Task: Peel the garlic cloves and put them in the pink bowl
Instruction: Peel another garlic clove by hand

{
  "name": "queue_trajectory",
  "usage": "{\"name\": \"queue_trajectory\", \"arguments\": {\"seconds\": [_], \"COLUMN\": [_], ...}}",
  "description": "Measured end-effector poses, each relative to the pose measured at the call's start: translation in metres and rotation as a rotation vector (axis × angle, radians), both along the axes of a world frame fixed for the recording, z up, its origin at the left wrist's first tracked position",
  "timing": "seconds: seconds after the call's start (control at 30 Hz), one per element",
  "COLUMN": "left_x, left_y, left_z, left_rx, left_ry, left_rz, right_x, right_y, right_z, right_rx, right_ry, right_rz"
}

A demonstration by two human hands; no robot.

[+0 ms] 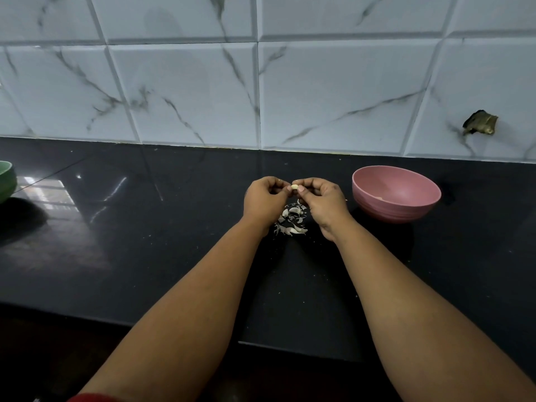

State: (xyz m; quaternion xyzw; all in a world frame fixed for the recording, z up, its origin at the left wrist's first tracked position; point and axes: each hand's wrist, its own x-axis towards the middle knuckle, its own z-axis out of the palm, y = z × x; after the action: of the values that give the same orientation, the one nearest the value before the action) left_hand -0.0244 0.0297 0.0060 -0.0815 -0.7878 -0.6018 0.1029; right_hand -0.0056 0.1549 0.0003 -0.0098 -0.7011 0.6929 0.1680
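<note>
Left hand (265, 198) and right hand (320, 200) together pinch one garlic clove (294, 186) at their fingertips, above a peel pile (291, 220). Pink bowl (396, 192) at three o'clock on the black counter (145, 242).

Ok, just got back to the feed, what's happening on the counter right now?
A person is peeling garlic with bare hands. The left hand and right hand pinch one small garlic clove between their fingertips, held above a pile of papery skins on the black counter. The pink bowl sits just to the right, upright, with what looks like a pale bit inside. A green bowl is at the far left edge.
</note>
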Motion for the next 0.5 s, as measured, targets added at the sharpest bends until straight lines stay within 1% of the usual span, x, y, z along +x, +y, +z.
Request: {"name": "queue_trajectory", "arguments": {"seconds": [0.1, 0.3, 0.43, 0.5], "left_x": [-0.0004, 0.0, 0.0027, 0.0026], "left_y": [0.0002, 0.0003, 0.0, 0.0009], "left_z": [0.0009, 0.0019, 0.0048, 0.0057], "left_rx": [-0.009, -0.072, -0.078, -0.073], "left_ry": [-0.005, 0.006, 0.014, -0.013], "left_rz": [0.004, 0.018, 0.004, 0.013], "right_x": [0.0002, 0.0016, 0.0036, 0.0033], "right_y": [-0.0002, -0.0006, 0.0, 0.0001], "right_z": [0.0016, 0.0012, 0.0049, 0.0054], "right_rx": [-0.035, -0.028, -0.057, -0.088], "right_ry": [-0.009, -0.018, -0.022, -0.023], "right_rz": [0.01, 0.012, 0.012, 0.009]}}
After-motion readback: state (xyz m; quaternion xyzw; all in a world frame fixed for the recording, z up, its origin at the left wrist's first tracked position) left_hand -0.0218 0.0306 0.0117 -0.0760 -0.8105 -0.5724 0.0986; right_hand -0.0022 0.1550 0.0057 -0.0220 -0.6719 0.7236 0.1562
